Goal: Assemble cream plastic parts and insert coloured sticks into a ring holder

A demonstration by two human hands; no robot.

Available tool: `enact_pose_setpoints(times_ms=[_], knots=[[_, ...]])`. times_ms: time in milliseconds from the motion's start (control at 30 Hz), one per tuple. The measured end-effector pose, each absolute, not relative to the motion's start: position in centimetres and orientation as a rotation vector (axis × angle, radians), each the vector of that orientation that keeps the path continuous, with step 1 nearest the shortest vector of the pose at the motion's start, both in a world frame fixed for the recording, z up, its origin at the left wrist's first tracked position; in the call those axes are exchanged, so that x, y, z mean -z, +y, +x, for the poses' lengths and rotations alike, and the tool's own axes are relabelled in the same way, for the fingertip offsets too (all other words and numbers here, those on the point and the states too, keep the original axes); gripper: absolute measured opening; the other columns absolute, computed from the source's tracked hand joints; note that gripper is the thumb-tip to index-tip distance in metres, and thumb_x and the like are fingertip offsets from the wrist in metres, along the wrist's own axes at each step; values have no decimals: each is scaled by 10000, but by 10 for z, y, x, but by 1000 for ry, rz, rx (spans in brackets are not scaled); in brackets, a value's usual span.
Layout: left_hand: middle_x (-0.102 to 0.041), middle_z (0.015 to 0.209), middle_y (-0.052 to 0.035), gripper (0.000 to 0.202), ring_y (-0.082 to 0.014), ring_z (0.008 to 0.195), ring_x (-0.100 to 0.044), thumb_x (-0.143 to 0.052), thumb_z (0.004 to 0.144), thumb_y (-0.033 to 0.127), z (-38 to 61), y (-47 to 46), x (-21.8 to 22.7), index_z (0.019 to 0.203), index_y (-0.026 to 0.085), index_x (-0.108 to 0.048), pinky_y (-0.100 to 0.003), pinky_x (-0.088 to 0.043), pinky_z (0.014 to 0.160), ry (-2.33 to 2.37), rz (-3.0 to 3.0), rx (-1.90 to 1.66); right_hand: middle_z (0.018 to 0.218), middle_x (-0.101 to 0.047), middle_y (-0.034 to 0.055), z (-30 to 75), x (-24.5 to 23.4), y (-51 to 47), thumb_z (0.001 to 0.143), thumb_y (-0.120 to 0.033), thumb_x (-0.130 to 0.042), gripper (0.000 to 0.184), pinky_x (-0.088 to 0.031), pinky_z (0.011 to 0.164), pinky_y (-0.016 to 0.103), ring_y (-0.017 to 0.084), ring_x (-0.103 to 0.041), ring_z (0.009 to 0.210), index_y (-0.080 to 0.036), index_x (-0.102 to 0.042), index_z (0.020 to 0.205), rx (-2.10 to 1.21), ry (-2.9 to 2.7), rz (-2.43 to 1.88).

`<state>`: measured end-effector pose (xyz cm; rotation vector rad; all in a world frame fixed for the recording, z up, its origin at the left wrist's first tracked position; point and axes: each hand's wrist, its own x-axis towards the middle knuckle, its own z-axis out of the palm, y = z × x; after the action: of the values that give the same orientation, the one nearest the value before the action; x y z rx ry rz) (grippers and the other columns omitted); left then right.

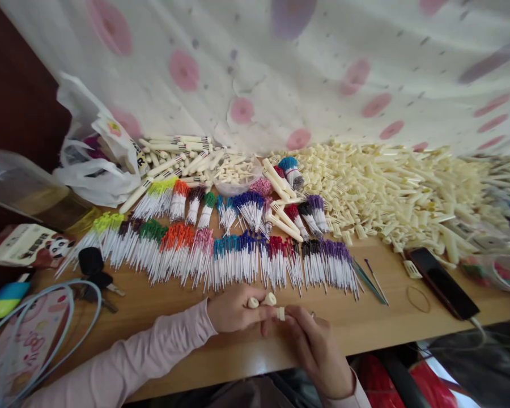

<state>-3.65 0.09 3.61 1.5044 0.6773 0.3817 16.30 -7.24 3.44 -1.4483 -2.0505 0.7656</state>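
Note:
Above the front of the desk, my left hand [233,309] is closed, with cream plastic pen parts held between its fingers. Two rounded ends [270,298] stick out over the knuckles. A third cream pen part [280,313] sits at the left fingertips, where my right hand [321,345] meets it with thumb and forefinger pinched together. The remaining right fingers are curled, and their undersides are hidden. Just beyond the hands lies a long row of white pen refills [236,266] with coloured tips, sorted by colour.
Banded refill bundles [250,209] stand behind the row. A large heap of cream pen parts [365,192] fills the back right. Tweezers [370,281], a rubber band [418,299] and a phone [444,283] lie at right. Keys [97,277] and a looped cable [70,306] are at left.

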Motion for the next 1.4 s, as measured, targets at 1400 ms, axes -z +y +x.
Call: enact_pose_setpoints(times_ms=[1400], knots=[[-608, 647, -30, 125, -175, 612, -573, -438, 777, 133, -35, -17, -18, 767, 192, -549, -273, -328, 556, 875, 2271, -766, 560, -504, -8, 125, -25, -66, 956, -480, -422, 432, -362, 490, 234, 140, -490, 511, -185, -507, 653, -938, -1450, -1534]])
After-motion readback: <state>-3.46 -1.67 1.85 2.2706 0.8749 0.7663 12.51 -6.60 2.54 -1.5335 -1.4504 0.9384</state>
